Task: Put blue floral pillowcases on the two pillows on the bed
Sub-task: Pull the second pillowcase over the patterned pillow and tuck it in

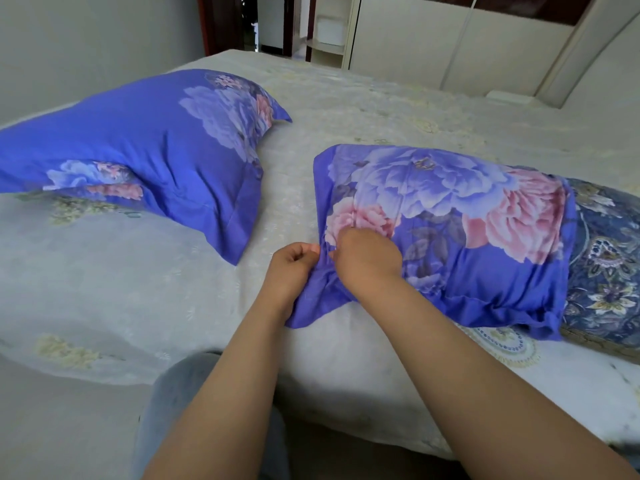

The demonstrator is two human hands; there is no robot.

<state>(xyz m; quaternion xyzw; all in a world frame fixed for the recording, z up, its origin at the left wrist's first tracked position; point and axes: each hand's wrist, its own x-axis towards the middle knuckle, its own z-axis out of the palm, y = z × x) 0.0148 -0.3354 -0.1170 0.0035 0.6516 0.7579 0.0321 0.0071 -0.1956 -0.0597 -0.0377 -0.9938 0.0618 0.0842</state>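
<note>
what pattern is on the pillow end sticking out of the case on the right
Dark navy paisley-floral print on the uncovered pillow end, seen in the head view.

Open strip of bed runs between the covered pillow at left and the half-covered pillow at right; a hand could pass there. Both hands, left hand and right hand, crowd the pillowcase near corner. Far bed surface open up to the headboard.

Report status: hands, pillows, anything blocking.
Left hand and right hand pinch second pillowcase corner. Pillow's patterned end still uncovered. First pillow fully cased. Nothing blocking.
</note>
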